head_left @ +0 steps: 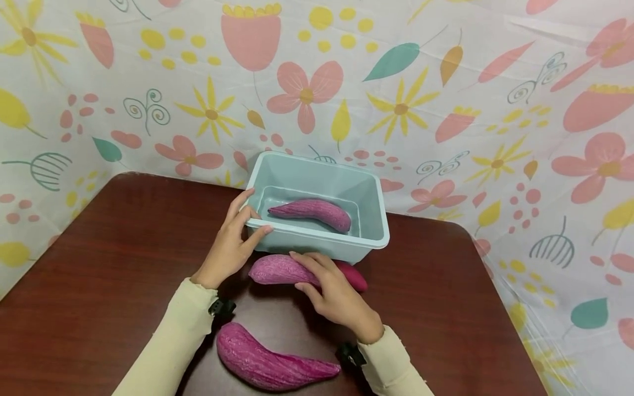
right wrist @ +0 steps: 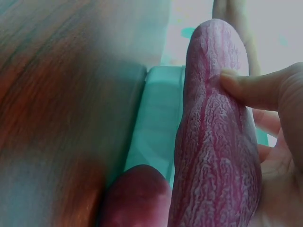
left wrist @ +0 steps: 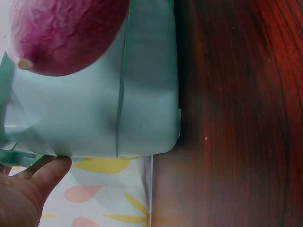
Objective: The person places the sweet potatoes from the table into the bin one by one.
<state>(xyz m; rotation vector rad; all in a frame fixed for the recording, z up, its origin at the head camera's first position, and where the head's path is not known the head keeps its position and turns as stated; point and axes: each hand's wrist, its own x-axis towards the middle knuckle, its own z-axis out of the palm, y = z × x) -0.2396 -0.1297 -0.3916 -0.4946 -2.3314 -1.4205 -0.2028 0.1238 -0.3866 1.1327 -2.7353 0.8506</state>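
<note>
My left hand (head_left: 229, 246) grips the left front corner of a pale blue plastic bin (head_left: 317, 237), its thumb over the front rim. In the left wrist view that thumb lies against the rim of the bin (left wrist: 149, 94). My right hand (head_left: 342, 294) holds a streaky purple sweet potato (head_left: 277, 269) in front of the bin, thumb on the near side. The right wrist view shows this sweet potato (right wrist: 213, 142) close up. A darker red sweet potato (head_left: 351, 276) lies partly hidden behind the right hand. Another purple sweet potato (head_left: 308, 210) lies inside the bin.
A large curved purple sweet potato (head_left: 267, 360) lies on the dark wooden table (head_left: 114, 286), between my forearms. Behind the bin hangs a white cloth (head_left: 346, 82) with a flower print, along the back and sides of the table.
</note>
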